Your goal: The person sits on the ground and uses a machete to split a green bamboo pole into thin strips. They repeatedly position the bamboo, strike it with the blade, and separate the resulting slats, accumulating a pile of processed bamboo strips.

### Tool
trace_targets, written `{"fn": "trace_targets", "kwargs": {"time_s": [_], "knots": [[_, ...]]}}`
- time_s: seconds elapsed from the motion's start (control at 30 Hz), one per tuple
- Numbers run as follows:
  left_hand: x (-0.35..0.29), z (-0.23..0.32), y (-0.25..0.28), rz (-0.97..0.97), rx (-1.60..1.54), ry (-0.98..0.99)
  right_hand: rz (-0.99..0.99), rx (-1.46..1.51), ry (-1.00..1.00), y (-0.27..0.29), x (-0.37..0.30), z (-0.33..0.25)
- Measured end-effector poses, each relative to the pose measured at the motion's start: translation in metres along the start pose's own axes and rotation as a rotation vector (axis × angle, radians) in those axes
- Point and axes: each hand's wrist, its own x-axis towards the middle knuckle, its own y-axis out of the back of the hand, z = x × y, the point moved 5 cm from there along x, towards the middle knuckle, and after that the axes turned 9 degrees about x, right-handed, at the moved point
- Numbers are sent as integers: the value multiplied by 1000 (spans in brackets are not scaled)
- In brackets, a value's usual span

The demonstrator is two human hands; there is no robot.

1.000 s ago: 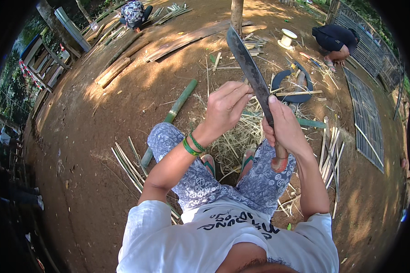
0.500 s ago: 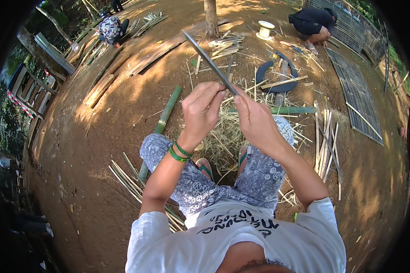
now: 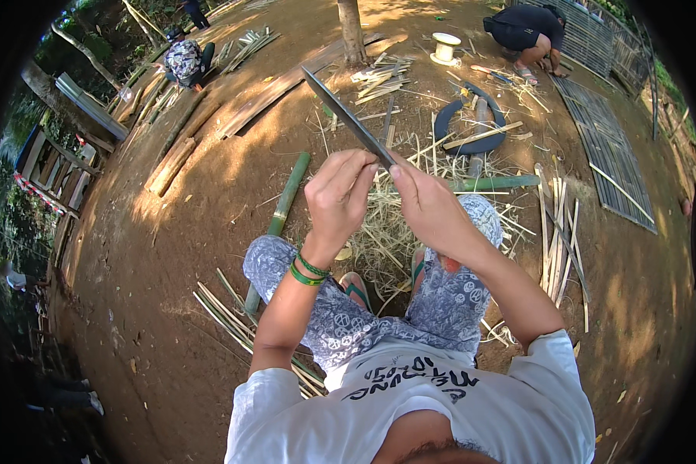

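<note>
Daylight dapples the ground (image 3: 162, 271) with sun patches and shade; fisheye distortion bends the outskirts, black corners surrounding them.

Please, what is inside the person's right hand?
The right hand grips a knife: its long blade shows beyond the hand, and the handle's reddish end below the wrist. The rest of the handle is covered.

R hand (image 3: 431, 207) hides most of the machete handle (image 3: 450, 264); can't tell what, if anything, L hand (image 3: 335, 191) pinches; L knee (image 3: 267, 257) masks the bamboo pole (image 3: 291, 192) mid-length; tree trunk (image 3: 351, 31), far edge of ground (image 3: 162, 282), cropped up top.
</note>
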Motion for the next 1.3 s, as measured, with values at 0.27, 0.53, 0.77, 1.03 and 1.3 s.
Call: {"fn": "trace_targets", "kwargs": {"time_s": [0.27, 0.53, 0.77, 1.03, 1.3], "knots": [[0, -8, 8, 52, 40, 73, 37, 38, 20, -20, 9, 6], [-4, -16, 18, 45, 60, 65, -128, 2, -164, -70, 25, 78], [-14, -27, 43, 98, 67, 163, -151, 34, -147, -129, 40, 132], [-15, -67, 25, -65, -302, 142, -197, -28, -156, -171, 57, 197], [13, -97, 7, -202, -438, 289, -189, -80, -238, -186, 70, 179]]}}
